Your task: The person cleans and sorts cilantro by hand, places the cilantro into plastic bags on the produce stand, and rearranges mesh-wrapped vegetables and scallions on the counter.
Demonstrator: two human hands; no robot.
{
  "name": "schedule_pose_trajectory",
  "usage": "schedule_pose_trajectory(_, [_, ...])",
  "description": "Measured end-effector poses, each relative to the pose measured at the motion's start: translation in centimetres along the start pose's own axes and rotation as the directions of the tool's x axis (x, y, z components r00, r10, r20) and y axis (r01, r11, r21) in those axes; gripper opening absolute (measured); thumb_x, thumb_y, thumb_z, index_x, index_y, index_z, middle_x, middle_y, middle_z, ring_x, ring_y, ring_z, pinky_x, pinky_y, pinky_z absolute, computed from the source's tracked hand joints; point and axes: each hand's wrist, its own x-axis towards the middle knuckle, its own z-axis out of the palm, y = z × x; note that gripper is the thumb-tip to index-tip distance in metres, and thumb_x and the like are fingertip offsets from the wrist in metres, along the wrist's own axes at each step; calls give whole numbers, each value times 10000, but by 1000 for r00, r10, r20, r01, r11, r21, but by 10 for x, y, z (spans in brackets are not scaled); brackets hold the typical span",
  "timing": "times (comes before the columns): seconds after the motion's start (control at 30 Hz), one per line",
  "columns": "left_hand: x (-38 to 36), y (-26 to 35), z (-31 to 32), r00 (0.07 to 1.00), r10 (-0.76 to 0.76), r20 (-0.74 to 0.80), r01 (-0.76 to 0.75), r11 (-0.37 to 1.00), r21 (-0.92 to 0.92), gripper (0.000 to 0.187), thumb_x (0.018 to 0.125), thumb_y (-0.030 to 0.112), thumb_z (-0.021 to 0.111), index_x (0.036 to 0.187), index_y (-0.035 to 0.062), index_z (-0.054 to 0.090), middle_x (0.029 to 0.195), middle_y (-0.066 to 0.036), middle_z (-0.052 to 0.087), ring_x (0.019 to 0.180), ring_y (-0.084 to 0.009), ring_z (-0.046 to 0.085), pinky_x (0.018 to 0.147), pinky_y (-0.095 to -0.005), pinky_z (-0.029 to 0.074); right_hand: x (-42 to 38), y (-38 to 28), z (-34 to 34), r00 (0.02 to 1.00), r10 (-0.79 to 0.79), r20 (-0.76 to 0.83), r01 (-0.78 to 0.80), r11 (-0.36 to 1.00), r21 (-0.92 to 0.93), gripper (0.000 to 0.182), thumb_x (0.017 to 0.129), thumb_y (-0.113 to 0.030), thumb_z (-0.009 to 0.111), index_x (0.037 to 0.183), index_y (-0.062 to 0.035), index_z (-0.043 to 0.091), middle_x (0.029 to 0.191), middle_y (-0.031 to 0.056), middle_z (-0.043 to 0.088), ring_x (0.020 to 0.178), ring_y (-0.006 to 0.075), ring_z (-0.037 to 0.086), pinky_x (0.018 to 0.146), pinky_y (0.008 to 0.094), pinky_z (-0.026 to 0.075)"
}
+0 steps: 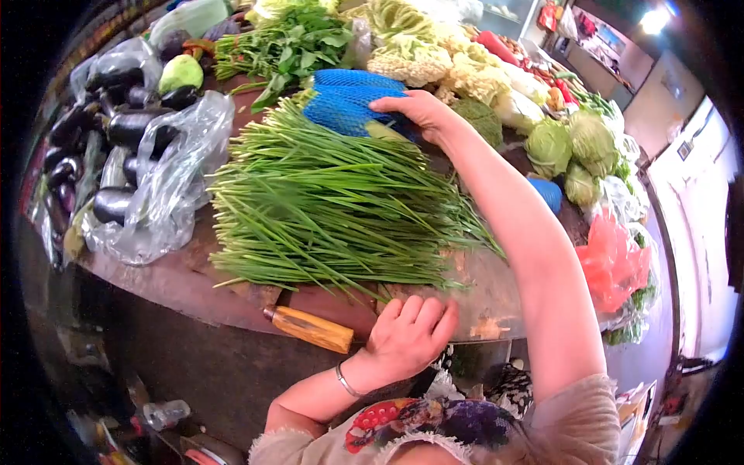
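On the counter (194, 283) in front of you lies a broad heap of green chives (325, 209), the stems fanning from the left edge toward the right. Your right hand (418, 112) reaches far over them to the back, its fingers spread flat on a bundle wrapped in blue mesh netting (345, 97); the grip there is wide, pressing on the net rather than closed round it. Your left hand (407, 333) rests at the near edge of the counter, just below the chives, fingers loosely curled and laid on the surface, holding nothing; a thin bracelet (345, 381) circles that wrist. Just beside this hand, to its left, a wooden handle (310, 328) lies along the counter's rim, its far end hidden under your palm. At the left, dark eggplants (128, 124) sit in clear plastic bags (174, 178). Behind the netting are leafy greens (291, 46) and pale cauliflowers (434, 58), and to the right several green cabbages (570, 143).
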Motion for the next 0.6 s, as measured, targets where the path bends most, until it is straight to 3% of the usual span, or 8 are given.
schedule_pose_trajectory(0.03, [-2, 1, 4, 1000, -12, 22, 11, 1000, 26, 327, 722, 163, 566, 1030, 70, 621, 800, -18, 480, 702, -156, 485, 587, -281, 372, -11, -7, 7, 998, -53, -40, 54, 998, 25, 460, 676, -170, 831, 984, 114, 642, 979, 181, 675, 815, 246, 659, 716, 387, 544])
schedule_pose_trajectory(0.1, [-1, 1, 5, 999, -44, -2, 44, 999, -10, 319, 723, 156, 580, 1029, 76, 623, 781, -19, 462, 687, -161, 482, 584, -289, 373, -26, -22, 9, 992, -39, -117, 37, 999, -19, 350, 685, -263, 820, 957, -91, 681, 921, 10, 664, 772, 151, 588, 620, 312, 459])
schedule_pose_trajectory(0.13, [-1, 1, 5, 998, -61, -13, 60, 998, -29, 316, 723, 152, 586, 1028, 79, 624, 771, -20, 453, 679, -163, 480, 582, -293, 373, -28, -28, 6, 977, -14, -214, 2, 999, -53, 352, 656, -319, 830, 916, -136, 680, 878, -10, 642, 770, 137, 530, 604, 287, 378])
schedule_pose_trajectory(0.23, [6, 0, -1, 998, -41, -40, 41, 999, 4, 269, 742, 153, 613, 1004, 92, 625, 737, -24, 429, 650, -173, 471, 565, -305, 363, -46, -43, -23, 972, -12, -235, 26, 998, 56, 283, 671, -304, 828, 852, -179, 651, 845, -38, 631, 717, 92, 549, 539, 249, 399])
schedule_pose_trajectory(0.37, [4, 0, 3, 995, -13, -103, 8, 999, -50, 244, 753, 162, 628, 987, 94, 630, 729, -22, 448, 648, -177, 479, 560, -307, 362, -111, -55, -97, 933, -84, -351, 175, 956, 237, 360, 687, -275, 833, 960, -173, 621, 882, -21, 645, 696, 92, 551, 477, 231, 402])
schedule_pose_trajectory(0.43, [3, 3, 7, 997, -15, -69, 23, 993, 112, 235, 754, 170, 633, 977, 96, 634, 730, -21, 449, 644, -177, 478, 561, -311, 363, -159, -46, -140, 904, -40, -425, 184, 934, 305, 404, 708, -270, 826, 1014, -135, 601, 976, 19, 654, 753, 136, 589, 529, 273, 445])
schedule_pose_trajectory(0.57, [0, 1, 13, 999, 5, -45, 0, 994, 109, 238, 761, 184, 643, 983, 97, 648, 746, -21, 467, 658, -183, 489, 568, -322, 370, -245, 0, -202, 891, -32, -453, 259, 856, 448, 401, 816, -228, 725, 1137, -59, 554, 1075, 98, 635, 987, 261, 621, 849, 465, 527])
schedule_pose_trajectory(0.6, [0, 2, 13, 1000, -20, -6, 20, 998, 55, 242, 775, 183, 654, 996, 86, 653, 764, -29, 481, 666, -195, 495, 572, -331, 373, -260, 14, -208, 878, 10, -478, 241, 854, 461, 361, 818, -239, 723, 1104, -78, 571, 1055, 77, 639, 961, 234, 623, 822, 445, 536])
